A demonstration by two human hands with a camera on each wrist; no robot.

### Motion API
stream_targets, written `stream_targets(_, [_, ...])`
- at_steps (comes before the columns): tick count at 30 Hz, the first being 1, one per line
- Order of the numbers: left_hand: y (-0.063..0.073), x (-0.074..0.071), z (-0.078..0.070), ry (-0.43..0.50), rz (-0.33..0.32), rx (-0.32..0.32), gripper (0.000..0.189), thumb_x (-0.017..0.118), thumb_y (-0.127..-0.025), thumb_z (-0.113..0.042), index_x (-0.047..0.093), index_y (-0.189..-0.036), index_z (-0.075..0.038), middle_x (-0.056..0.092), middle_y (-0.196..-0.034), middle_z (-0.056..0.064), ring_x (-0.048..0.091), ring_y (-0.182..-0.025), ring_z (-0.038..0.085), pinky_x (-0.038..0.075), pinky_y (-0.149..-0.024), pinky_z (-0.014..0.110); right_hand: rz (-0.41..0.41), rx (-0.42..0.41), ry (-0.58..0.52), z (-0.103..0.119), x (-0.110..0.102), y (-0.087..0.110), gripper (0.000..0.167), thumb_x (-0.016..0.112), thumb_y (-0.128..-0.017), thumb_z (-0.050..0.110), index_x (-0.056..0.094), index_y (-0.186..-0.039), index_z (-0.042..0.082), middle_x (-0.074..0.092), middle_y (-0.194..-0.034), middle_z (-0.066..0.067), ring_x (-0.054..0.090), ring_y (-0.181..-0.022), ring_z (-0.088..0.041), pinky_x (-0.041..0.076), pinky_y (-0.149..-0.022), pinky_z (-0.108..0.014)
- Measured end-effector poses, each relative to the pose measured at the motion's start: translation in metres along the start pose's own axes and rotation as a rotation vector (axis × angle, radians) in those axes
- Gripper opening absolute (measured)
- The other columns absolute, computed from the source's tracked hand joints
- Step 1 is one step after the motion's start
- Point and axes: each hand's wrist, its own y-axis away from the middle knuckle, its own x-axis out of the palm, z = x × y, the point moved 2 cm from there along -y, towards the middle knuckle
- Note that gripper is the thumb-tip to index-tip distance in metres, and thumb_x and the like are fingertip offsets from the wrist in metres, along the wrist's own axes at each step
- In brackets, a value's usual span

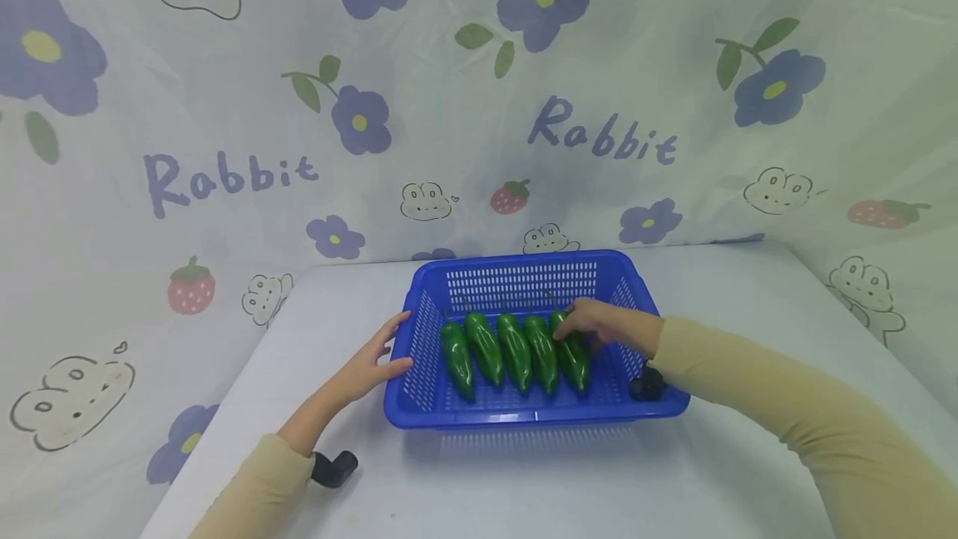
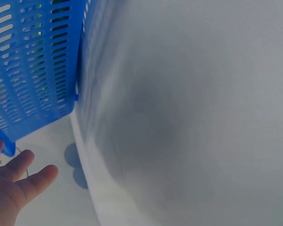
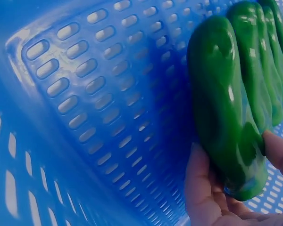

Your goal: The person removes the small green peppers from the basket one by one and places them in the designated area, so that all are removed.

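A row of several glossy green chili peppers [image 1: 513, 352] lies side by side in a blue plastic basket [image 1: 479, 419] with slotted walls. My right hand [image 1: 599, 323] reaches in over the basket's right side and grips the rightmost green pepper [image 1: 575, 364] near its stem end. In the right wrist view, fingers and thumb are on either side of this pepper [image 3: 217, 89], which lies close beside its neighbour. At the basket's left rim is my left hand [image 1: 365, 371], its fingers spread and extended, with fingertips right at the rim. The left wrist view shows those fingers [image 2: 35, 183] beside the basket's slotted wall [image 2: 35, 70].
The basket stands on a white table [image 1: 756, 314] near its back edge. Behind hangs a pale curtain [image 1: 449, 106] printed with flowers, rabbits and strawberries. A black wrist device [image 1: 334, 469] sits by the left cuff, another [image 1: 647, 384] by the right cuff.
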Motion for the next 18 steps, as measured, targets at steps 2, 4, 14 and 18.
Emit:
stream_targets(2, [0.0, 0.0, 0.0, 0.001, -0.003, 0.004, 0.073, 0.055, -0.087, -0.03, 0.017, -0.145, -0.007, 0.017, -0.147, 0.027, 0.022, -0.131, 0.048, 0.027, -0.101, 0.063, -0.002, -0.013, -0.018, 0.001, -0.002, 0.0, 0.071, 0.068, -0.075, 0.007, 0.032, -0.133, -0.008, 0.04, -0.132, -0.03, 0.043, -0.119, -0.045, 0.05, -0.081, -0.053])
stream_targets(4, [0.0, 0.0, 0.001, 0.007, -0.007, 0.007, 0.073, 0.055, -0.087, -0.028, 0.017, -0.145, -0.007, 0.017, -0.147, 0.027, 0.022, -0.131, 0.049, 0.028, -0.1, 0.063, 0.003, -0.028, -0.034, 0.003, -0.004, 0.0, 0.073, 0.068, -0.075, 0.007, 0.029, -0.135, -0.008, 0.038, -0.133, -0.03, 0.042, -0.12, -0.045, 0.05, -0.082, -0.053])
stream_targets(14, [0.0, 0.0, 0.002, 0.032, -0.009, 0.024, 0.073, 0.057, -0.087, -0.025, 0.017, -0.145, -0.008, 0.017, -0.148, 0.026, 0.02, -0.133, 0.047, 0.027, -0.101, 0.062, 0.037, -0.091, -0.077, 0.016, -0.018, 0.01, 0.075, 0.067, -0.076, 0.008, 0.027, -0.137, -0.006, 0.04, -0.133, -0.029, 0.042, -0.12, -0.044, 0.049, -0.084, -0.052])
stream_targets(18, [0.0, 0.001, 0.002, 0.017, -0.01, 0.018, 0.073, 0.057, -0.086, -0.025, 0.017, -0.145, -0.007, 0.017, -0.148, 0.026, 0.02, -0.133, 0.046, 0.027, -0.101, 0.062, 0.049, -0.108, -0.102, 0.021, -0.026, 0.014, 0.075, 0.065, -0.078, 0.007, 0.024, -0.139, -0.005, 0.039, -0.133, -0.028, 0.043, -0.121, -0.043, 0.049, -0.084, -0.051])
